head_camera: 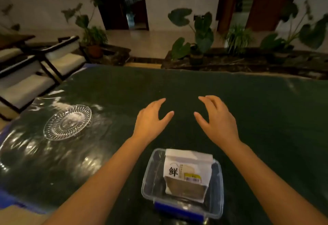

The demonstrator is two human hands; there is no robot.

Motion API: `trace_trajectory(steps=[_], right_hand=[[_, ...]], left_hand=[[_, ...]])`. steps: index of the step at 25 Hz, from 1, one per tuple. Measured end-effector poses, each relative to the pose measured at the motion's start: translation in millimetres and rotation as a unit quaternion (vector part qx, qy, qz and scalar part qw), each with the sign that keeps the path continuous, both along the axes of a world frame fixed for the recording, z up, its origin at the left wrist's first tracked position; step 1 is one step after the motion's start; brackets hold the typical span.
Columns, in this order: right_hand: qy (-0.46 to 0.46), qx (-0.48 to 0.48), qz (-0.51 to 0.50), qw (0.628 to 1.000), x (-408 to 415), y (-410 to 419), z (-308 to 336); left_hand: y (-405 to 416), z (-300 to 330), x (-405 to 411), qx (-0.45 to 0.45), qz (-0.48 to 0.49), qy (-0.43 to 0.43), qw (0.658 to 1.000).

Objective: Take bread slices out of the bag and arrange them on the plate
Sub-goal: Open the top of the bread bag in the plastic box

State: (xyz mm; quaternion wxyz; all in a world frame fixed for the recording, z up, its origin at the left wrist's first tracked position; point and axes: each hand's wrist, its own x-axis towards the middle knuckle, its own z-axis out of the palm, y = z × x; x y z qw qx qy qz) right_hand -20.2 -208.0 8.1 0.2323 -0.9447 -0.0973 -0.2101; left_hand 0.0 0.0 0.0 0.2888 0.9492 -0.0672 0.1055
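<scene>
Indoors, a dark green worktop [195,82] is stretching toward potted plants [198,34] and a tiled wall, its left part glaring under glossy film. A ribbed clear glass plate [67,122] is sitting there, bare. Both hands, left hand [150,120] and right hand [217,120], are hovering palm down with fingers spread, gripping nothing. Nearer the person, the white bread bag [188,173] is lying in a clear plastic box [152,175], between the forearms, with open worktop beyond.

A: Colours, lower centre?
B: White bag [188,171], black character, yellow label, in a clear tub [217,189] with blue clip.
A: Left?
B: Clear plate [67,122], radiating cut ridges, on dark green table [266,109].
</scene>
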Motion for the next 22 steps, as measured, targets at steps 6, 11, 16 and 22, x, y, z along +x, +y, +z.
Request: trace_trajectory(steps=[6,11,16,22], right_hand=[[0.13,0.056,0.007,0.99,-52.4,-10.3,-72.2],[0.176,0.225,-0.047,0.957,-86.4,-15.3,-107.9],[0.16,0.352,-0.091,0.918,-91.5,-4.8,-109.8],[0.191,0.417,-0.108,0.882,-90.4,-8.1,-101.5]], left_hand=[[23.6,-61.9,-41.7,-0.121,-0.027,0.178,0.976],[22.3,-89.1,-64.1,-0.197,-0.03,0.222,0.954],[14.9,-93.3,-67.6,-0.247,-0.015,0.215,0.945],[15.1,-92.3,-65.3,-0.259,-0.012,0.173,0.95]])
